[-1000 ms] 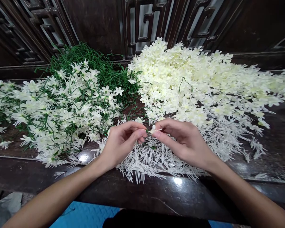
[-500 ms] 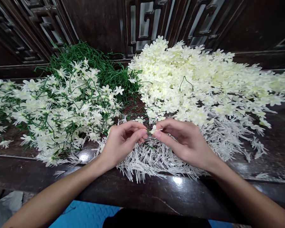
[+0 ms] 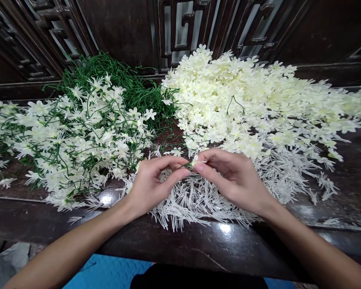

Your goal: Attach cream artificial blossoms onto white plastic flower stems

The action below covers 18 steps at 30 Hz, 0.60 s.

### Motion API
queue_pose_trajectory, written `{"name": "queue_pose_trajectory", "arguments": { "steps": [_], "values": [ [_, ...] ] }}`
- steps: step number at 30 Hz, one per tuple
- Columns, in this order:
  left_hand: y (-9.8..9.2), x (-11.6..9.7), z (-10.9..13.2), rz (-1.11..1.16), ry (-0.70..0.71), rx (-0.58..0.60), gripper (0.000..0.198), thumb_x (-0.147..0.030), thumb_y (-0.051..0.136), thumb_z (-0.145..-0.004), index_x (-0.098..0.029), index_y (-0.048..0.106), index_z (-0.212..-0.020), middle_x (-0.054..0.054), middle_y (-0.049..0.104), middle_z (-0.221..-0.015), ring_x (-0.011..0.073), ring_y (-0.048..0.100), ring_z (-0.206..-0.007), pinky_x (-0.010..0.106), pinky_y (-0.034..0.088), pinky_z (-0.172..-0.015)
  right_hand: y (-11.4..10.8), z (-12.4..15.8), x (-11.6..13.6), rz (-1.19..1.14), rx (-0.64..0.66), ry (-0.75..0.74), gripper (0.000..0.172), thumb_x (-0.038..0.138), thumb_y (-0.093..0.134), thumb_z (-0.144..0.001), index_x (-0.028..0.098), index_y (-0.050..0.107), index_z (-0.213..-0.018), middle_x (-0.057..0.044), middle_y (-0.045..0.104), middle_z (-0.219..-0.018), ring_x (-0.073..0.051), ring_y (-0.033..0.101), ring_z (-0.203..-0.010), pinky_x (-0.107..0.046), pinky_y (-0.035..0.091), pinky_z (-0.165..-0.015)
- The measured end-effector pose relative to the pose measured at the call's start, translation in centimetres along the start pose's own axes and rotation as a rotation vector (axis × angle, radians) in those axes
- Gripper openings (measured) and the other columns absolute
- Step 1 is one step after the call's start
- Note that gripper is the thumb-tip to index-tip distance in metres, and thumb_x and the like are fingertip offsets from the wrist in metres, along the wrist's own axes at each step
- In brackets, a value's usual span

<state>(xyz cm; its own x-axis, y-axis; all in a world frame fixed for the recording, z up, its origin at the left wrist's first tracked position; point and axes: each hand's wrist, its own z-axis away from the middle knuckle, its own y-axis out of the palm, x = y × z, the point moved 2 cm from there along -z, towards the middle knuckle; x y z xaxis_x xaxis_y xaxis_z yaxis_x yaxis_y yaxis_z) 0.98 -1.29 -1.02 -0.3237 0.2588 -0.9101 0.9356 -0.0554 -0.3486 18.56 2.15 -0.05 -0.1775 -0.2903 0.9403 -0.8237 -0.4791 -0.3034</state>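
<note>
My right hand [image 3: 233,176] pinches a small white artificial flower [image 3: 195,161] between thumb and forefinger. On its left side, a short green stem [image 3: 186,165] runs from the flower to my left hand [image 3: 161,178], whose thumb and fingertips are closed around it. Both hands hover over a heap of loose white stamens [image 3: 195,200] on dark wood. To the left lies a pile of white flowers on green stems [image 3: 87,136]. Cream petal pieces [image 3: 243,100] are heaped on the right, behind my right hand.
Bare green stems [image 3: 108,76] form a tangle at the back left, against a carved dark wooden panel [image 3: 120,32]. The glossy wooden bench edge [image 3: 156,241] runs across the front. Below it is a blue mat [image 3: 108,271].
More of the green stem shows between my hands now. My left fingers have shifted slightly and hold the stem; the right hand keeps its pinch on the flower.
</note>
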Motion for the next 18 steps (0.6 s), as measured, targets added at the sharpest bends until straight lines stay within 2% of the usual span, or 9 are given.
{"name": "queue_pose_trajectory", "arguments": {
  "steps": [3, 7, 14, 18],
  "values": [
    [-0.01, -0.12, -0.08, -0.086, 0.116, -0.008, 0.015, -0.016, 0.066, -0.083, -0.018, 0.069, -0.098, 0.003, 0.073, -0.091, 0.0131, 0.067, -0.079, 0.024, 0.054, -0.073, 0.03, 0.02, -0.02, -0.018, 0.006, 0.014, 0.008, 0.027, 0.057, -0.089, 0.022, 0.06, -0.083, 0.0, 0.057, -0.072, -0.012, 0.05, -0.059, -0.026, 0.043, -0.051],
    [-0.16, -0.18, -0.21, -0.146, 0.226, -0.058, 0.009, -0.013, 0.063, -0.084, -0.017, 0.069, -0.09, 0.003, 0.074, -0.083, 0.0123, 0.067, -0.073, 0.023, 0.055, -0.068, 0.25, 0.13, 0.03, -0.023, 0.044, 0.002, 0.008, 0.027, 0.055, -0.09, 0.022, 0.061, -0.086, 0.001, 0.057, -0.071, -0.011, 0.049, -0.056, -0.025, 0.04, -0.048],
    [-0.1, 0.03, 0.0, -0.192, 0.245, -0.045, 0.01, -0.013, 0.061, -0.086, -0.014, 0.067, -0.093, 0.003, 0.073, -0.078, 0.01, 0.067, -0.065, 0.018, 0.052, -0.057, 0.44, 0.15, -0.15, -0.021, 0.032, -0.026, 0.006, 0.024, 0.056, -0.09, 0.022, 0.061, -0.086, 0.0, 0.057, -0.073, -0.012, 0.051, -0.06, -0.025, 0.041, -0.049],
    [-0.06, -0.08, 0.07, -0.25, 0.288, -0.027, 0.007, -0.012, 0.058, -0.088, -0.012, 0.065, -0.086, 0.0, 0.067, -0.068, 0.0067, 0.058, -0.054, 0.017, 0.045, -0.05, 0.55, 0.15, -0.28, -0.016, 0.021, -0.05, 0.006, 0.023, 0.057, -0.089, 0.022, 0.06, -0.084, 0.001, 0.058, -0.074, -0.011, 0.05, -0.059, -0.024, 0.041, -0.05]
  ]
}}
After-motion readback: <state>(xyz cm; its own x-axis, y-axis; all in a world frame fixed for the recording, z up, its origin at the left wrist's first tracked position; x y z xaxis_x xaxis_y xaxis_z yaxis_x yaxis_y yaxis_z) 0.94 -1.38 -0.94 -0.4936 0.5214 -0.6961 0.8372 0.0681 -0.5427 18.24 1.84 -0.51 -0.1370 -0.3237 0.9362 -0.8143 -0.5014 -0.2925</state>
